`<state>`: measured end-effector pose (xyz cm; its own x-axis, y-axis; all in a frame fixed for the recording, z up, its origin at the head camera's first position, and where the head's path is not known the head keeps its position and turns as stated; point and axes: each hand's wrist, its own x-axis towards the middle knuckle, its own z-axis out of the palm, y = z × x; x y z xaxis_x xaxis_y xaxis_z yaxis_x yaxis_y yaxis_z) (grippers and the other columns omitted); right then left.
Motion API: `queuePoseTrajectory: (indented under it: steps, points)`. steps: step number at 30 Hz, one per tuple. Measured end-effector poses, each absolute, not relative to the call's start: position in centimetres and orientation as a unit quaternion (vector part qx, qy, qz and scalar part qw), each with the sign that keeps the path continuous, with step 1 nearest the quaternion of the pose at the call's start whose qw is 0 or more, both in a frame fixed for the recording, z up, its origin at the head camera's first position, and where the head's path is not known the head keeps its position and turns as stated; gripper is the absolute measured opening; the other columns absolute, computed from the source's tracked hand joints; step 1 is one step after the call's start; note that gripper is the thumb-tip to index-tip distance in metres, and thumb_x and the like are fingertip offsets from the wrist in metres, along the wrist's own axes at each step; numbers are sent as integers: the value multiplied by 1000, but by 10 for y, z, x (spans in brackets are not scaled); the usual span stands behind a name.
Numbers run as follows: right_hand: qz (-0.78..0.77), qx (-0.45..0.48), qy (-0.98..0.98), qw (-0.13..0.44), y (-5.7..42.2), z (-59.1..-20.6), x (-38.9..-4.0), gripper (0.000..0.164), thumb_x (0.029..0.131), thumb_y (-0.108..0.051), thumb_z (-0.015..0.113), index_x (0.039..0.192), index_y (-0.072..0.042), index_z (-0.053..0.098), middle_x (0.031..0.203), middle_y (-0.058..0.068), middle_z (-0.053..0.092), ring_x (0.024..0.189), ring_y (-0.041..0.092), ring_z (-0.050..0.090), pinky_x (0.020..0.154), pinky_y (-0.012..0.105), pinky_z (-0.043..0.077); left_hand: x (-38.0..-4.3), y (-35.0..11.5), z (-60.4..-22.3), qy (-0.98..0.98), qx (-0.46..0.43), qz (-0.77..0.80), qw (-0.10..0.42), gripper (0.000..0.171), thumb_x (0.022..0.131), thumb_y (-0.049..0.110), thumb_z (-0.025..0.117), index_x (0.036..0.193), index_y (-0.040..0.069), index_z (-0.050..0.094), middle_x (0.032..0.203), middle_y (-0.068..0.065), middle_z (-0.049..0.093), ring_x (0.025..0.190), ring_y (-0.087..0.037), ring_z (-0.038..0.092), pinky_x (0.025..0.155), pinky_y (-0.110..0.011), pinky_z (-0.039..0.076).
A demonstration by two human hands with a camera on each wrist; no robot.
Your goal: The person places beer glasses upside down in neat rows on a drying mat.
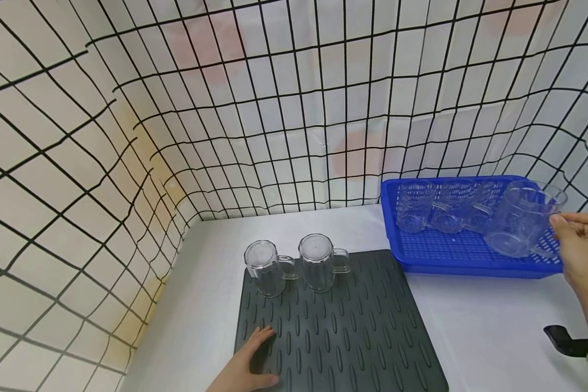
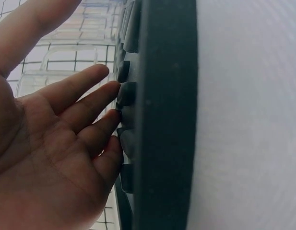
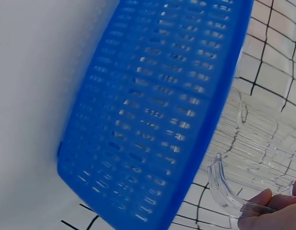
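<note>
My right hand (image 1: 583, 245) grips a clear glass mug (image 1: 514, 223) by its handle, at the right end of a blue plastic basket (image 1: 470, 267). In the right wrist view, fingers hold the curved handle (image 3: 222, 184) beside the basket's slotted wall. More clear mugs (image 1: 414, 209) stand along the back of the basket. With its fingers spread, my left hand (image 1: 247, 362) touches the dark ribbed mat (image 1: 343, 337) near its left edge. Two glass mugs, a left one (image 1: 268, 272) and a right one (image 1: 317, 267), stand upside down at the mat's back, handles to the right.
Black wire grid (image 1: 294, 109) backed by pale cloth rises behind and to the left. A white surface (image 1: 191, 305) lies under the mat and the basket. The black strap end (image 1: 568, 343) sticks out from my right sleeve.
</note>
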<state>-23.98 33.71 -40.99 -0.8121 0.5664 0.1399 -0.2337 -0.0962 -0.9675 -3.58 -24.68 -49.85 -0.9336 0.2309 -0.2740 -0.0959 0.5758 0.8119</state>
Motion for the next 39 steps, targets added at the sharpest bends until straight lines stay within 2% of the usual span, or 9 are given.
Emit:
queuePoseTrajectory:
  steps: [4,8,15,21,25,31,39]
  points:
    - [721,-140,-619,278,332,-404,-237,15,95,0,58,90,-14,55,78,-8,60,66,1,51,55,5,41,-36,-247,-499,869,38,460,179,84,79,30,81,149,10,38,156,-24,24,141,-52,12,98,-79,18]
    - [689,-170,-654,262,323,-393,-231,17,97,-3,55,90,-19,54,80,-11,57,69,0,49,56,4,41,-36,-247,-499,867,37,463,180,84,79,30,81,149,10,37,156,-25,23,141,-53,12,98,-79,17]
    - [679,-153,-664,274,311,-386,-223,21,96,1,54,90,-18,55,79,-11,58,70,1,51,59,4,41,-36,-247,-498,869,32,459,184,84,79,29,81,149,12,37,156,-26,21,141,-53,12,97,-80,18]
    - [641,-145,-703,272,304,-383,-219,24,96,1,55,89,-21,55,79,-17,60,70,-3,54,60,3,43,-36,-246,-497,872,31,453,184,84,79,28,81,149,12,37,156,-26,22,140,-54,13,96,-80,20]
    - [645,-116,-703,277,296,-381,-217,27,94,6,56,86,-20,58,77,-16,62,69,-4,56,62,3,45,-36,-246,-497,871,35,455,181,85,78,29,82,149,10,38,156,-27,22,140,-54,13,97,-79,19]
    - [632,-52,-725,269,287,-379,-209,24,95,4,56,91,-20,57,84,-17,62,75,-4,57,67,3,45,-35,-246,-497,871,38,457,176,86,77,29,82,148,7,38,155,-27,24,140,-53,14,98,-78,19]
    - [634,-6,-729,258,272,-378,-204,21,95,2,57,94,-19,58,86,-17,64,75,-3,57,65,3,45,-37,-245,-500,878,40,446,168,87,76,30,83,147,7,39,155,-25,27,141,-52,14,99,-77,19]
